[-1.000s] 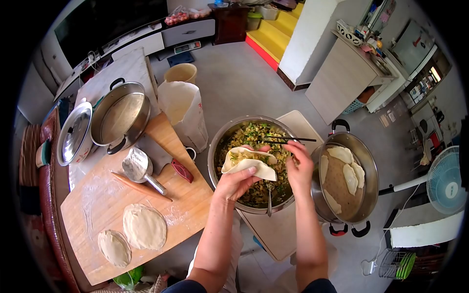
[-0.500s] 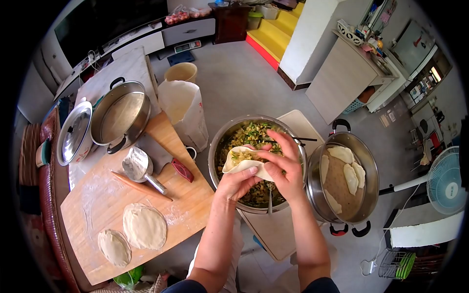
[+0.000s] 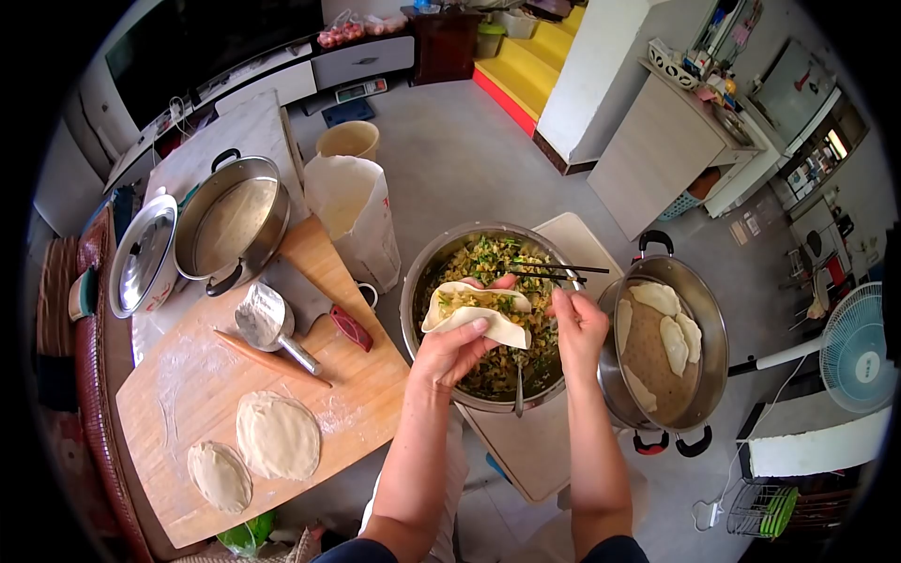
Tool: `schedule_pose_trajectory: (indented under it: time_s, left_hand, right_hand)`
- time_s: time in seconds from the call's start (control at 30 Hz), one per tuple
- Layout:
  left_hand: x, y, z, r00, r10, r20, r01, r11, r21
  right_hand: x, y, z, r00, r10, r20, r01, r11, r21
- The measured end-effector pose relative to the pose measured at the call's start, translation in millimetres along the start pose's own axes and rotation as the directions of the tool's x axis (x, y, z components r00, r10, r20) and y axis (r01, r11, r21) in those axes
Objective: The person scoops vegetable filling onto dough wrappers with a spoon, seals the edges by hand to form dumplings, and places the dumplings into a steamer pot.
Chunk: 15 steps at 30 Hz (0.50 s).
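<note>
My left hand (image 3: 450,352) cradles a folded dough wrapper (image 3: 497,328) with chopped filling showing along its open top, above the filling bowl. Just right of the wrapper, apart from it, my right hand (image 3: 580,324) is closed with fingertips pinched together; whatever they may hold is hidden. Under both hands stands a large metal bowl (image 3: 410,298) of chopped green and yellow filling (image 3: 488,258). Black chopsticks (image 3: 587,269) lie across its right side, and a spoon (image 3: 519,389) leans at the near rim.
A steel pot (image 3: 718,352) with several dumplings (image 3: 674,342) stands at right. On the floured board (image 3: 366,399) at left are stacked wrappers (image 3: 278,433), a rolling pin (image 3: 272,357), a metal scoop (image 3: 263,317) and a red-handled cleaver (image 3: 350,327). Another pot (image 3: 272,220) sits behind.
My right hand has left the wrapper and moved right and slightly down, its fingers curling from spread to closed. The wrapper stays in my left hand, with its filling more visible.
</note>
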State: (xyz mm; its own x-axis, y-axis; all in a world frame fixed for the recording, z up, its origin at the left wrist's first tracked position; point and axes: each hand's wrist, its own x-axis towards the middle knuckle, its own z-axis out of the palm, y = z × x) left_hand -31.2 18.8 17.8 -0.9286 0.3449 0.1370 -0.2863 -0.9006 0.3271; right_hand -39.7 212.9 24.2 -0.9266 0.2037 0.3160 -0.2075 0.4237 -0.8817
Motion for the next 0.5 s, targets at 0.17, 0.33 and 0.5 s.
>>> schedule_pose_trajectory:
  time_s: [0.17, 0.33, 0.5]
  left_hand:
    - [-3.8, -4.7, -11.0, 0.998, -0.017, -0.054, 0.02, 0.998, 0.063]
    - [-4.6, -6.6, -4.8, 0.997, -0.011, -0.081, 0.016, 0.998, 0.059]
    - [-5.5, -7.7, -6.3, 0.999, -0.015, -0.047, 0.018, 0.998, 0.056]
  right_hand:
    - [-3.4, -67.0, 8.9, 0.913, -0.352, 0.206, 0.359, 0.933, 0.003]
    - [3.2, -60.7, 15.3, 0.86, -0.435, 0.268, 0.452, 0.892, -0.002]
    - [0.1, -58.4, 19.5, 0.905, -0.368, 0.214, 0.372, 0.928, 0.024]
